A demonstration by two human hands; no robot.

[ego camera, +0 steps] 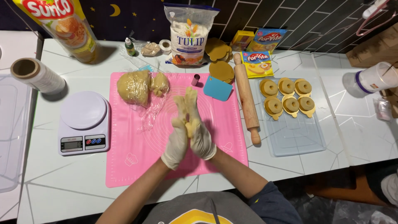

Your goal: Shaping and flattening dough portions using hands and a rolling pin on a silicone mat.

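Note:
Both my hands wear thin clear gloves and are pressed palm to palm above the pink silicone mat. A small piece of yellow dough is squeezed between my left hand and my right hand. A large lump of dough in plastic wrap lies at the mat's far left. Several filled doughnut-shaped yellow moulds sit on a clear board to the right.
A wooden rolling pin lies along the mat's right edge, a blue scraper and a small metal cutter at its far side. A white kitchen scale stands left, with a wrap roll, oil pouch, flour bag and packets behind.

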